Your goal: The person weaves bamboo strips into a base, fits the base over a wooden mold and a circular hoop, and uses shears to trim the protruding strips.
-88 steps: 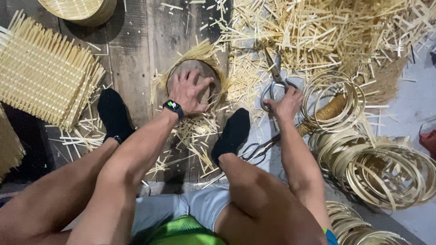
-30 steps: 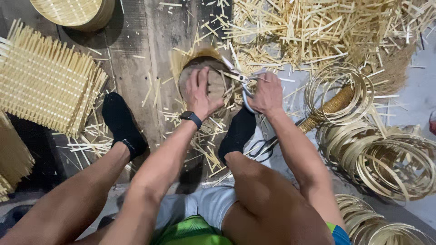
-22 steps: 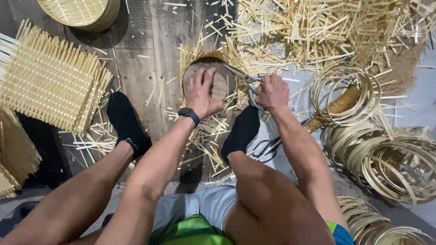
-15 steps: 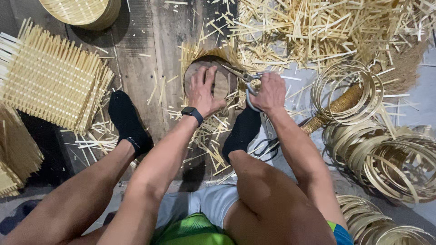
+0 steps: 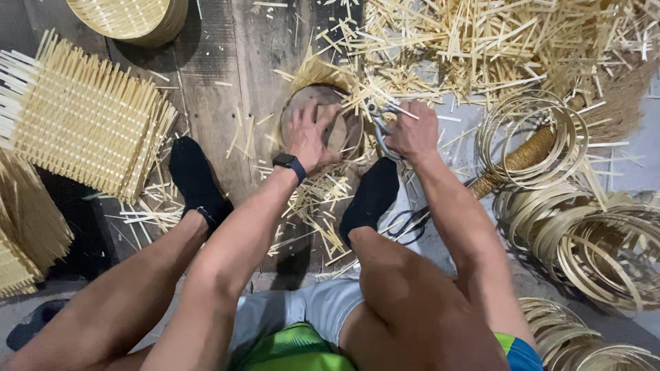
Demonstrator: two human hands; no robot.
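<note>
Offcut heap (image 5: 481,41): large, spread across floor above work; much trimming judged done.
Woven mats (image 5: 82,124): stacked at left, edges untrimmed, judged pending.
Hoops (image 5: 584,233): coiled at right, unused.
Round woven piece (image 5: 323,124): on floor between feet, strip ends projecting at top rim; trim judged partial.
Left hand (image 5: 309,134): fingers spread flat, pressing piece down.
Right hand (image 5: 412,130): fingers curled tight around shears (image 5: 378,120), blades at rim.

Dull grey metal shears (image 5: 380,118) over a matt, rough woven bamboo disc (image 5: 323,117); dry pale bamboo slivers (image 5: 481,34) strewn across weathered, coarse wooden floorboards (image 5: 206,89); smooth bamboo strip hoops (image 5: 591,233); black cloth socks (image 5: 196,178).
</note>
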